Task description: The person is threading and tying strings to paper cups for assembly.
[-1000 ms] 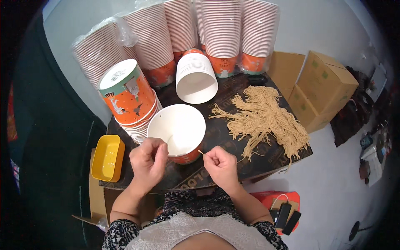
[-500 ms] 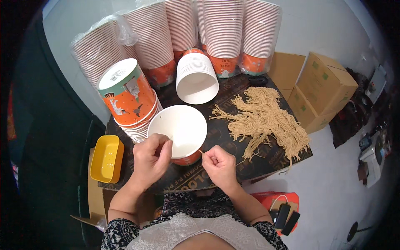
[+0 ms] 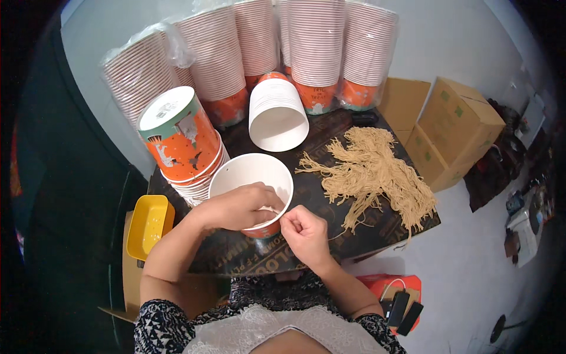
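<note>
A paper bucket [image 3: 240, 171], white inside with an orange printed outside, stands upright at the near part of the table. My left hand [image 3: 247, 204] reaches over its near rim. The bent fingers are closed together against the inner wall at the right, and what they pinch is hidden. Just outside that same side of the rim, my right hand [image 3: 305, 233] pinches a thin tan cord. Its loose tail [image 3: 338, 236] trails out to the right of the hand. A small hole [image 3: 228, 170] shows in the bucket's far left wall.
Tan cords [image 3: 377, 171] lie heaped on the dark table [image 3: 283, 253] at the right. Another bucket [image 3: 280, 118] rests on its side behind mine. Nested buckets [image 3: 188, 141] stand at left beside a yellow tray [image 3: 150, 221]. Wrapped stacks [image 3: 318, 47] line the back. Cartons [image 3: 457, 130] stand far right.
My left hand has moved from above the near rim down into the bucket, toward its right inner wall. The right hand has shifted slightly left, close against the rim outside.
</note>
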Demonstrator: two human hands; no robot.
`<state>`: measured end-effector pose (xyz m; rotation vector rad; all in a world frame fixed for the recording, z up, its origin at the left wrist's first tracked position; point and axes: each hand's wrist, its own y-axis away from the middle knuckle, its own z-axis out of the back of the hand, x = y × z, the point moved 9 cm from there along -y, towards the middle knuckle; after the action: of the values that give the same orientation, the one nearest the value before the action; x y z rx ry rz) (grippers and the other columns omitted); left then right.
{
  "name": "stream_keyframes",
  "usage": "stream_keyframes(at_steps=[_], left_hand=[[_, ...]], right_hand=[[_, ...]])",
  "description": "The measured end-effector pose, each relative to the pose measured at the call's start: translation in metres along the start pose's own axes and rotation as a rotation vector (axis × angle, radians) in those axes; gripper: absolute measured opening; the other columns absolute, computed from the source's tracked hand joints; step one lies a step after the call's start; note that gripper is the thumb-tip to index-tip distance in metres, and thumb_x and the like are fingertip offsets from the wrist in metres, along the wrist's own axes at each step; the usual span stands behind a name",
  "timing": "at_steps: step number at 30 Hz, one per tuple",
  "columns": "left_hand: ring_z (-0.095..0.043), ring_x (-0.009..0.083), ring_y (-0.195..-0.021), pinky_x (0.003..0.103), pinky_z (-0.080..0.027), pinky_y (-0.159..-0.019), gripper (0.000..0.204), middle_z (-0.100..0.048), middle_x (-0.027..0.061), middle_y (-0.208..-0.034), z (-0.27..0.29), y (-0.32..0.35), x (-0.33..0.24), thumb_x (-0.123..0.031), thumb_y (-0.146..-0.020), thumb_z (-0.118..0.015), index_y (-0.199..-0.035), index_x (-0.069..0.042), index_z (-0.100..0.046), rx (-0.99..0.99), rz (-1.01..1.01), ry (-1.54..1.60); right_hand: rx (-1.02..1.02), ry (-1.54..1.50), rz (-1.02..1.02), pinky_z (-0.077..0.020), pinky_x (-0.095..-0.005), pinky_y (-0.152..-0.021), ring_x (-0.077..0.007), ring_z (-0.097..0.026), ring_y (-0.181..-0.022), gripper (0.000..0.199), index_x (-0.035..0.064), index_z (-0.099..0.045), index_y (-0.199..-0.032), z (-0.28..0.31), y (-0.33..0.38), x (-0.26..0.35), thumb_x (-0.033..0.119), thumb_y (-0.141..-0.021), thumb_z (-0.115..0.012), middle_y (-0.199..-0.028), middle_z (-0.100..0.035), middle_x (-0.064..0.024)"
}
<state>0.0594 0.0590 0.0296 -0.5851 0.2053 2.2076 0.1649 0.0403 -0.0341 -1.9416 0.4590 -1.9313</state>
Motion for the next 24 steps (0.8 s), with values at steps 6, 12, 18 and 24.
stream_keyframes(at_steps=[6, 12, 18, 24], left_hand=[[-0.065, 0.0354, -0.072, 0.041, -0.051, -0.070, 0.016, -0.065, 0.0198, -0.076, -0.005, 0.002, 0.012, -0.012, -0.088, -0.060, -0.087, 0.003, -0.066, -0.043, 0.213, 0.133], [-0.064, 0.0233, -0.070, 0.036, -0.050, -0.066, 0.013, -0.066, 0.0151, -0.077, 0.014, 0.022, 0.002, -0.007, -0.086, -0.063, -0.077, 0.003, -0.060, -0.373, 0.225, 0.311], [-0.060, 0.0100, -0.069, 0.026, -0.049, -0.064, 0.018, -0.068, 0.0065, -0.080, -0.006, 0.012, 0.013, -0.007, -0.088, -0.069, -0.074, 0.001, -0.061, -0.339, 0.261, 0.821], [-0.058, 0.0070, -0.064, 0.023, -0.046, -0.055, 0.013, -0.068, 0.0059, -0.079, -0.013, 0.009, 0.016, -0.006, -0.088, -0.070, -0.080, 0.003, -0.065, -0.328, 0.324, 0.797]], right_hand=[[0.021, 0.072, 0.085, -0.0410, -0.0229, -0.053, -0.0036, -0.051, -0.061, 0.003, -0.0018, -0.064, -0.088, 0.001, 0.001, -0.002, -0.001, -0.088, -0.067, -0.071, -0.061, -0.0002], [0.110, 0.199, 0.028, -0.0508, -0.0336, -0.062, -0.0263, -0.066, -0.070, 0.008, 0.0000, -0.064, -0.094, 0.010, 0.021, -0.008, 0.004, -0.088, -0.068, -0.083, -0.065, -0.0141], [0.075, 0.149, 0.061, -0.0502, -0.0309, -0.062, -0.0201, -0.065, -0.068, 0.011, 0.0004, -0.064, -0.101, 0.017, 0.018, 0.014, 0.002, -0.090, -0.065, -0.082, -0.066, -0.0134], [0.268, -0.201, -0.123, -0.0462, -0.0210, -0.071, -0.0053, -0.057, -0.082, 0.016, -0.0032, -0.057, -0.111, 0.025, -0.014, 0.034, -0.004, -0.095, -0.055, -0.089, -0.061, -0.0031]])
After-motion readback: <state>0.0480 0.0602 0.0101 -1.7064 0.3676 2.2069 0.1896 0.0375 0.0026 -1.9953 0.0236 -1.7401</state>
